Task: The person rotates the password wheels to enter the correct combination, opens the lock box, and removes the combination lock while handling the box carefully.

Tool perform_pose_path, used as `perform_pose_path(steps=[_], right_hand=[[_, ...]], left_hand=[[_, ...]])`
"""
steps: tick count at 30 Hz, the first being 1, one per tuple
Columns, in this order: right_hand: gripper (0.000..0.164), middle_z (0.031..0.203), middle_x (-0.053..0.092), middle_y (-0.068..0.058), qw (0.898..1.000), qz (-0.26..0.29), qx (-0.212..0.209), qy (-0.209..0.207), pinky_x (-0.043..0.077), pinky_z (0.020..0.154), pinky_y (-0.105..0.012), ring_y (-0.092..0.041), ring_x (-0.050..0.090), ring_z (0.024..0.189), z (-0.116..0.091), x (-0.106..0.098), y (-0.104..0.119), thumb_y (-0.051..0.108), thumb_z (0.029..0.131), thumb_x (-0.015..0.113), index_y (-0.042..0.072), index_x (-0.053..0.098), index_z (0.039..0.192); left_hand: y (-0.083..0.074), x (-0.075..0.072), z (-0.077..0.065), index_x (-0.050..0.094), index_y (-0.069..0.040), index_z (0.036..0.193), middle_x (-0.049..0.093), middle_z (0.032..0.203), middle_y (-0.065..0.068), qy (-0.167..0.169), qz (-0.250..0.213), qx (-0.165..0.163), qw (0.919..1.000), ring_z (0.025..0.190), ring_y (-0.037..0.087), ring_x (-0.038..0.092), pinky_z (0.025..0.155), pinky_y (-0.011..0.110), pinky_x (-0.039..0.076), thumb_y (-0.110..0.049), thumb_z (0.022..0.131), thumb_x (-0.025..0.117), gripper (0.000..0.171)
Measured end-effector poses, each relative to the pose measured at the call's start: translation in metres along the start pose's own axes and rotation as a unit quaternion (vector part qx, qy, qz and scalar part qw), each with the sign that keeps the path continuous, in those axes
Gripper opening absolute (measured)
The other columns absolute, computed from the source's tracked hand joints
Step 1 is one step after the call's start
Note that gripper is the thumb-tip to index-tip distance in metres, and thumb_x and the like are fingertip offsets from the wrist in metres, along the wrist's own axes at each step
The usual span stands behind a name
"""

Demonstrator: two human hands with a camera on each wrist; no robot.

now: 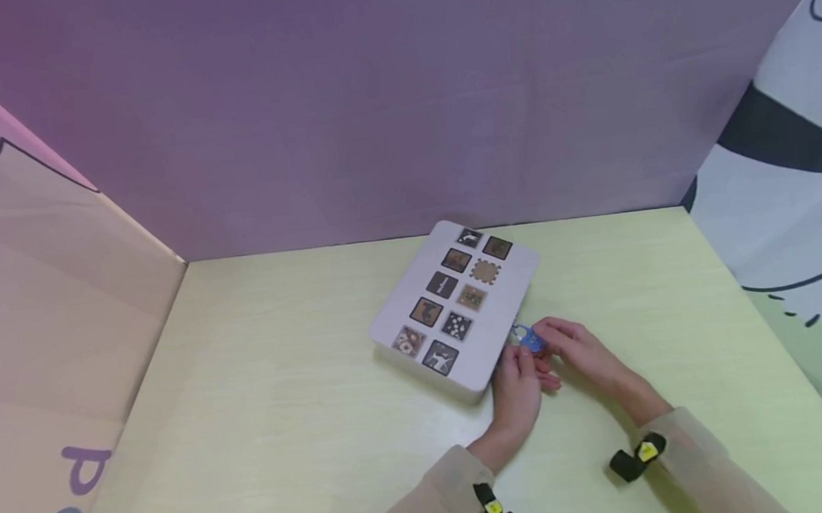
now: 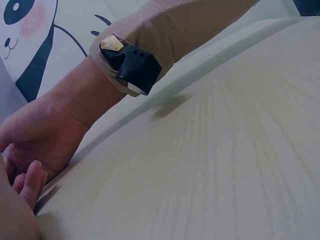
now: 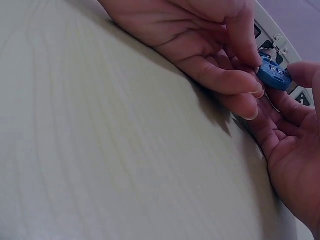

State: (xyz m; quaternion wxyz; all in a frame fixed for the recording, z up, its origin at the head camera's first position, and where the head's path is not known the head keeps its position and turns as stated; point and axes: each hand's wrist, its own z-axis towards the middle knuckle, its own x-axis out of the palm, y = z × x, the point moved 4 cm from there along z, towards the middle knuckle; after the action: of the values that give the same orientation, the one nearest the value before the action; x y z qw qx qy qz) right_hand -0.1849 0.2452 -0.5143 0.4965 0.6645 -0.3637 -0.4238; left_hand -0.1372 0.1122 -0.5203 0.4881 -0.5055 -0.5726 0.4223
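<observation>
A small blue padlock [image 1: 530, 339] with a silver shackle hangs at the right side of a white box [image 1: 394, 300] with rounded corners and square pictures on top. In the right wrist view small dials show on the face of the padlock [image 3: 274, 74], close to a metal latch [image 3: 280, 45] on the box. My left hand [image 1: 517, 393] pinches the padlock's near edge, thumb on top and fingers curled beneath. From the other side my right hand [image 1: 593, 359] holds it between thumb and finger.
The box stands on a pale wooden table [image 1: 264, 413], turned at an angle. A purple wall [image 1: 400, 112] rises behind the table, with printed panels at left [image 1: 39, 318] and right [image 1: 798, 202]. Black straps with small cameras [image 1: 640, 457] sit on both wrists.
</observation>
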Motion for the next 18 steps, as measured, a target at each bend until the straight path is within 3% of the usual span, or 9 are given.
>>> perform_pose_path(steps=[13, 18], right_hand=[[0.042, 0.098, 0.074, 0.002, 1.0, 0.0, -0.005, 0.005, 0.046, 0.097, -0.019, -0.014, 0.067, 0.095, 0.0001, -0.0009, -0.0003, 0.025, 0.112, 0.043, -0.012, 0.062, 0.12], [0.039, 0.1, 0.072, 0.001, 1.0, 0.005, 0.0, 0.007, 0.045, 0.097, -0.02, -0.013, 0.065, 0.097, 0.0004, -0.001, 0.0003, 0.023, 0.111, 0.046, -0.012, 0.061, 0.12]], left_hand=[[-0.0015, 0.0003, -0.0002, 0.056, -0.001, 0.103, 0.066, 0.082, 0.009, -0.004, -0.007, 0.008, 0.9999, 0.065, 0.033, 0.071, 0.06, 0.029, 0.062, -0.01, 0.11, 0.043, 0.018], [-0.0009, 0.0005, 0.0004, 0.056, -0.003, 0.102, 0.066, 0.081, 0.006, -0.004, -0.002, 0.001, 1.0, 0.063, 0.028, 0.071, 0.06, 0.028, 0.062, -0.011, 0.11, 0.043, 0.018]])
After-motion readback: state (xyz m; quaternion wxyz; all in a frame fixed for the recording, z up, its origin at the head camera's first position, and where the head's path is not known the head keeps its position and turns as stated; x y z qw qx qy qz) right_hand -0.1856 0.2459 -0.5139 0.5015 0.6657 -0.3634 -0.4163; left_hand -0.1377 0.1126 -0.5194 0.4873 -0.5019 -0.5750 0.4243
